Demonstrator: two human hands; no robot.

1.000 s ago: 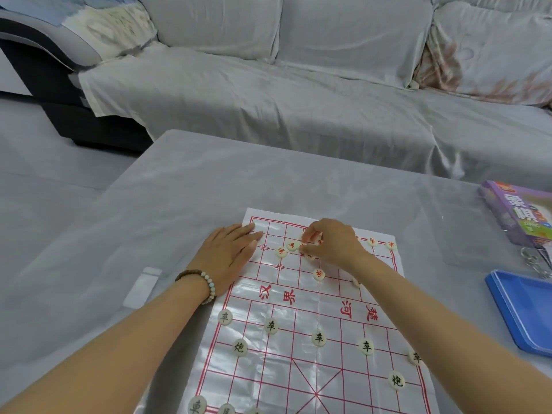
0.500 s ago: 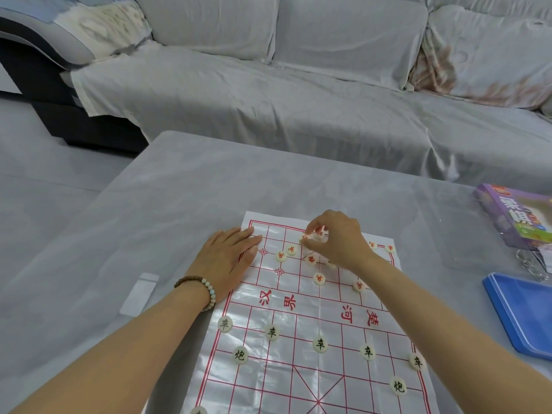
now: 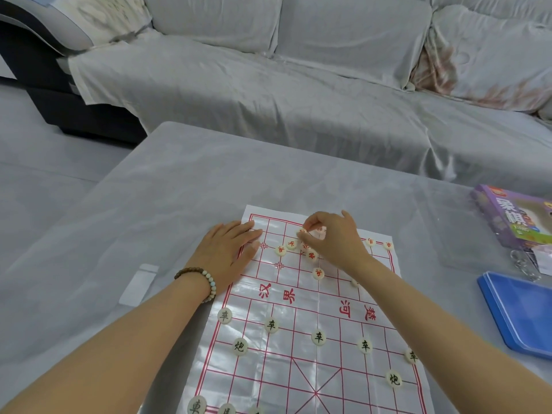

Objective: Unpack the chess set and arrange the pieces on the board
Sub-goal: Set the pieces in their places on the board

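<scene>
Right hand [image 3: 331, 243] reaches over the far half of the board [image 3: 298, 369] and pinches a red-lettered piece [image 3: 303, 232] between thumb and fingertips, just above the far rows; whether the piece touches the sheet cannot be told. Left hand [image 3: 230, 249] lies flat with straight fingers close together on the board's far-left corner, most likely because the board is a thin, glossy printed sheet that would slide or curl on the table [image 3: 179, 189] while the other hand works. Several loose red pieces [image 3: 280, 250] sit bunched just left of and near the right hand, off their crossings, which suggests they are waiting to be sorted, while two more red pieces [image 3: 371, 242] rest on the far row at the right. On the near half the black pieces [image 3: 319, 337] already stand spaced along the lines, so that side looks largely arranged and the red side seems about half done. A purple box [image 3: 507, 219] and a blue tray [image 3: 522, 312] lie at the right, well apart from the board, probably set aside to leave room. The next placement calls for centring the pinched piece on a crossing without nudging the bunch beside it.
</scene>
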